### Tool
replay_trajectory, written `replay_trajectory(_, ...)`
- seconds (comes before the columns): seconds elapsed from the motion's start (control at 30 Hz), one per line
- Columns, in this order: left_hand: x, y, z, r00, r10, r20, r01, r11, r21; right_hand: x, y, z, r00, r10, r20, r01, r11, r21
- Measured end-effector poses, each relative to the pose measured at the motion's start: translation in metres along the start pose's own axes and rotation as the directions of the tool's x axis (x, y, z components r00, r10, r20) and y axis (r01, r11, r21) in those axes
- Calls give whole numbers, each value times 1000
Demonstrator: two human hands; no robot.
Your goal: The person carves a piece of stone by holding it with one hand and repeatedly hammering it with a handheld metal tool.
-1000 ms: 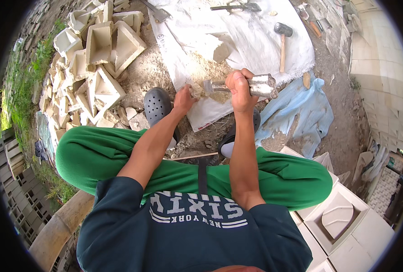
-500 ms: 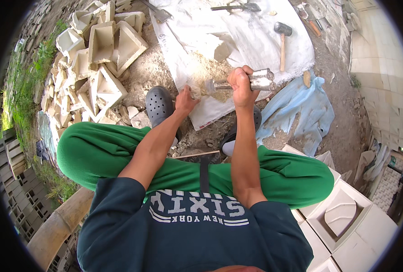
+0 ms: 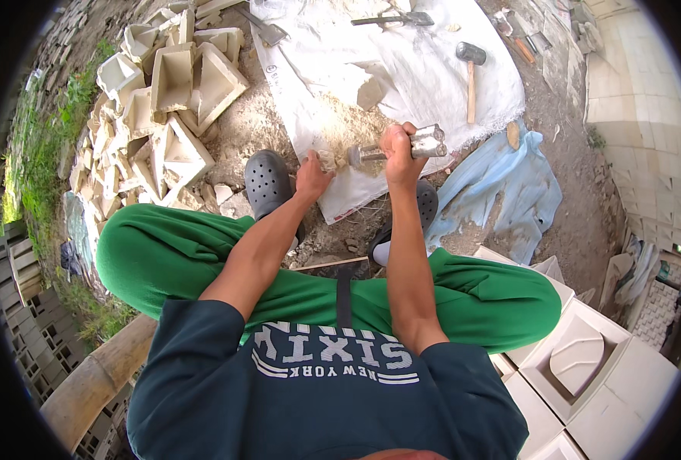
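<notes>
From the lap, the dark clogs point(image 3: 267, 180) stand apart, toward 11 and between 1 and 2 o'clock, which seems to leave room for the hands. Near 12, the left hand point(image 3: 310, 178) puts its fingers on a pale lump point(image 3: 328, 161), perhaps to steady it; whether they close around it, I cannot tell. At 1, the right hand point(image 3: 403, 153) is clamped on a silver-handled tool point(image 3: 430, 142), its head toward the lump. The white sheet point(image 3: 501, 96) probably catches crumbs. Blue cloth point(image 3: 509, 180) lies at 2, the black-headed mallet point(image 3: 470, 73) at 1, broken moulds point(image 3: 173, 80) between 10 and 11.
</notes>
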State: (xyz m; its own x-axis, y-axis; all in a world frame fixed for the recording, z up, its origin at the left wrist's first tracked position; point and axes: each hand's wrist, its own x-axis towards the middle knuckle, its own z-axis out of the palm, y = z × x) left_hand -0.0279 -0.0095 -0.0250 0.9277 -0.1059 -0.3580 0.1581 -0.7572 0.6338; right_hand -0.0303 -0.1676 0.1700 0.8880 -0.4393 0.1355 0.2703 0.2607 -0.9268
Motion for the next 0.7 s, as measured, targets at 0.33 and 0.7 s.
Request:
replay_trajectory(0.33, 0, 13, -3, 996, -87, 15, 88, 994, -69, -10, 4, 2, 995, 28, 101, -23, 999, -42)
replay_trajectory(0.7, -4, 2, -4, 999, -46, 6, 47, 997, -57, -2, 0, 2, 999, 5, 36, -5, 1000, 0)
